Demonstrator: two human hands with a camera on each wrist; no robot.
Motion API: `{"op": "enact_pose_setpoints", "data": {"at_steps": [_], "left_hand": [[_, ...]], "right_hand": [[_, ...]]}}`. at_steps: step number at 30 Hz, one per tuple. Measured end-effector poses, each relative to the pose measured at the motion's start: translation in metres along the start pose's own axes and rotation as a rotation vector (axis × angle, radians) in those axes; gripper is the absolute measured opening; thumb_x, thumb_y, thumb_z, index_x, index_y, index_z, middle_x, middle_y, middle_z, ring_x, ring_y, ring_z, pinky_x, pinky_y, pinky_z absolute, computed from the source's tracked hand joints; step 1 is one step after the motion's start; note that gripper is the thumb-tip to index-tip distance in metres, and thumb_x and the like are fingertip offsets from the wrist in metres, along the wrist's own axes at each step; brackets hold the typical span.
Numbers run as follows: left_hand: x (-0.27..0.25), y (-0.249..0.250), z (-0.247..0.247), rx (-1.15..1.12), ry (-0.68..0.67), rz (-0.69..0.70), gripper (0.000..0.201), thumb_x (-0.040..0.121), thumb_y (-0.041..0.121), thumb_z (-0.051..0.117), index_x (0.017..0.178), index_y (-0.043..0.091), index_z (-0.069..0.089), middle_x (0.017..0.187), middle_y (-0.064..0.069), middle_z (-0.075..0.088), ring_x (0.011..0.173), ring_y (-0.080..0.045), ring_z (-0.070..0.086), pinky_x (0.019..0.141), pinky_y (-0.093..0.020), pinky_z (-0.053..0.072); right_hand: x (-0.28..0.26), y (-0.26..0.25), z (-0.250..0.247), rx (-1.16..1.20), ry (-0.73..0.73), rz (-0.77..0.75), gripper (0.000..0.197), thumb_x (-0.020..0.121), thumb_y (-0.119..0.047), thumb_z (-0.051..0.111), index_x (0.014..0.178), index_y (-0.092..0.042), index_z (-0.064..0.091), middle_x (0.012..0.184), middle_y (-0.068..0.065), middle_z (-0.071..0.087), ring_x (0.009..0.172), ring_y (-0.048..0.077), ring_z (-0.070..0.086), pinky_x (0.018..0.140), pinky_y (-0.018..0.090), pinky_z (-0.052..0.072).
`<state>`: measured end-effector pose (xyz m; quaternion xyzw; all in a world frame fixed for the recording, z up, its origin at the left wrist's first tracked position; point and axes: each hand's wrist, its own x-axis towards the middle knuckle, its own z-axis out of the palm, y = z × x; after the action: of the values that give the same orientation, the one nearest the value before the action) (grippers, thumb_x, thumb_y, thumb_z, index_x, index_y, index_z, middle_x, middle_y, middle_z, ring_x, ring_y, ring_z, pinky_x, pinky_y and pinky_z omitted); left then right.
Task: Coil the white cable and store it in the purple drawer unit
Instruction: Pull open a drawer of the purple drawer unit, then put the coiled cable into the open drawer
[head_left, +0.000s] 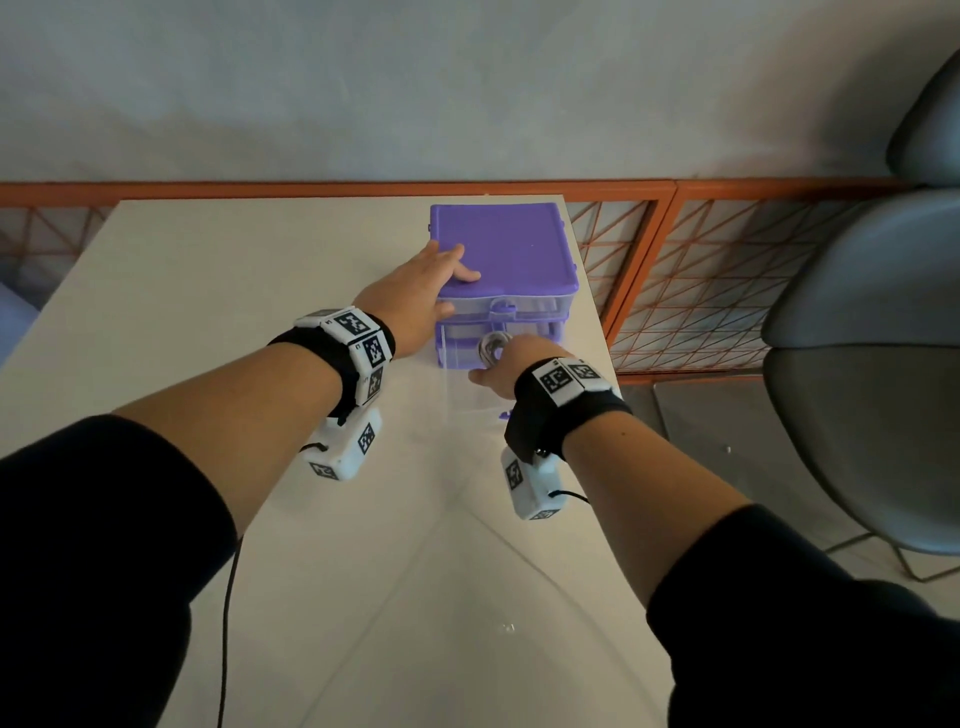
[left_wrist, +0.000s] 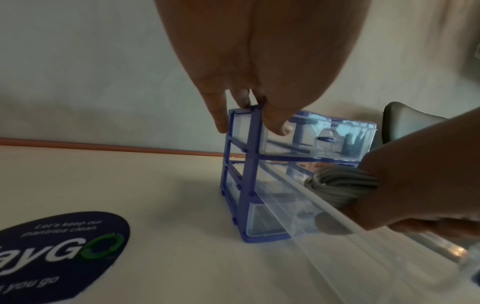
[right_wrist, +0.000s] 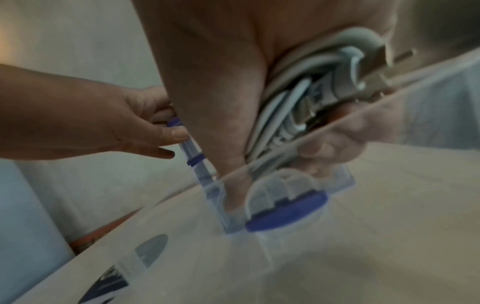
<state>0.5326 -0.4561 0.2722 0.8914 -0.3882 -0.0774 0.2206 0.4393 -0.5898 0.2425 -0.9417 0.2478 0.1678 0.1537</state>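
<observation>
The purple drawer unit (head_left: 501, 249) stands at the table's far right edge. My left hand (head_left: 421, 301) grips its near left top corner, fingers laid on the lid and thumb against the top drawer's front. A clear drawer (head_left: 467, 395) is pulled far out toward me, seen also from the side as the clear drawer (left_wrist: 298, 205); its purple handle (right_wrist: 285, 211) faces me. My right hand (head_left: 511, 364) grips the coiled white cable (head_left: 492, 347) and holds it inside the open drawer. The cable coil (left_wrist: 337, 183) shows bunched in the fist, and in the cable (right_wrist: 293, 98) a metal plug sticks out.
The pale table (head_left: 208, 312) carries a round dark-blue sticker (left_wrist: 64, 246) on its left. An orange wire-mesh rail (head_left: 701, 270) runs behind and to the right. Grey chairs (head_left: 872, 364) stand on the right, past the table's edge.
</observation>
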Motion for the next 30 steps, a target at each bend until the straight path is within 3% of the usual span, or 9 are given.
{"op": "enact_pose_setpoints", "data": {"at_steps": [5,9,13,15,17,21,25,28,30], "left_hand": [[0.0,-0.001,0.0,0.011,0.018,0.003,0.051,0.094,0.007,0.049,0.139,0.029,0.04,0.157,0.011,0.024,0.148,-0.008,0.007,0.112,-0.031,0.022],[0.0,-0.002,-0.001,0.023,0.014,0.018,0.049,0.094,0.007,0.049,0.138,0.03,0.042,0.157,0.01,0.024,0.148,-0.009,0.007,0.113,-0.033,0.022],[-0.001,-0.002,0.0,0.037,0.013,0.026,0.048,0.094,0.007,0.048,0.135,0.031,0.043,0.158,0.012,0.022,0.148,-0.008,0.007,0.113,-0.034,0.024],[0.0,-0.003,0.001,0.043,0.012,0.03,0.048,0.094,0.007,0.048,0.135,0.032,0.043,0.158,0.012,0.022,0.148,-0.007,0.006,0.112,-0.034,0.025],[0.0,-0.004,0.001,0.041,0.015,0.035,0.048,0.094,0.006,0.048,0.135,0.032,0.043,0.157,0.013,0.023,0.148,-0.006,0.007,0.112,-0.033,0.025],[0.001,-0.005,0.002,0.054,0.024,0.043,0.048,0.094,0.007,0.049,0.136,0.03,0.042,0.157,0.011,0.024,0.148,-0.008,0.008,0.113,-0.034,0.024],[-0.001,-0.005,0.004,0.075,0.038,0.049,0.047,0.094,0.008,0.049,0.136,0.03,0.042,0.158,0.009,0.021,0.148,-0.011,0.008,0.112,-0.035,0.026],[-0.001,-0.005,0.005,0.081,0.047,0.05,0.047,0.094,0.008,0.049,0.135,0.03,0.042,0.159,0.009,0.021,0.148,-0.011,0.007,0.111,-0.035,0.028],[-0.001,-0.005,0.006,0.072,0.058,0.051,0.048,0.094,0.007,0.049,0.135,0.03,0.042,0.159,0.009,0.021,0.148,-0.011,0.007,0.111,-0.034,0.027]], "right_hand": [[0.007,-0.008,-0.002,0.047,-0.035,0.005,0.06,0.091,-0.055,0.047,0.13,-0.01,0.052,0.126,0.011,0.061,0.116,0.03,0.056,0.097,0.038,0.044],[0.011,-0.015,0.004,0.056,-0.037,0.035,0.063,0.089,-0.059,0.045,0.13,-0.011,0.051,0.123,0.012,0.062,0.112,0.032,0.058,0.095,0.041,0.048],[0.015,-0.021,0.003,0.009,-0.08,0.048,0.065,0.093,-0.056,0.037,0.139,-0.011,0.043,0.133,0.013,0.057,0.121,0.034,0.053,0.099,0.044,0.042],[0.019,-0.021,0.001,0.031,-0.078,0.042,0.062,0.093,-0.055,0.037,0.138,-0.014,0.043,0.129,0.012,0.058,0.118,0.032,0.055,0.095,0.043,0.043],[0.021,-0.021,0.004,0.097,-0.048,0.076,0.063,0.089,-0.061,0.038,0.134,-0.018,0.048,0.116,0.009,0.063,0.107,0.031,0.06,0.082,0.04,0.045],[0.018,-0.022,0.016,0.269,0.111,0.229,0.081,0.073,-0.074,0.049,0.128,-0.015,0.052,0.112,0.012,0.061,0.092,0.028,0.063,0.071,0.037,0.047],[0.007,-0.021,0.019,0.361,0.232,0.318,0.093,0.073,-0.065,0.065,0.133,-0.002,0.034,0.124,0.012,0.046,0.099,0.025,0.063,0.07,0.034,0.046],[0.001,-0.026,0.022,0.407,0.326,0.302,0.091,0.069,-0.056,0.073,0.131,-0.002,0.033,0.128,0.011,0.041,0.11,0.027,0.058,0.079,0.037,0.05],[0.001,-0.027,0.024,0.38,0.35,0.285,0.093,0.067,-0.052,0.076,0.132,0.0,0.032,0.134,0.013,0.037,0.123,0.029,0.044,0.089,0.037,0.047]]}}
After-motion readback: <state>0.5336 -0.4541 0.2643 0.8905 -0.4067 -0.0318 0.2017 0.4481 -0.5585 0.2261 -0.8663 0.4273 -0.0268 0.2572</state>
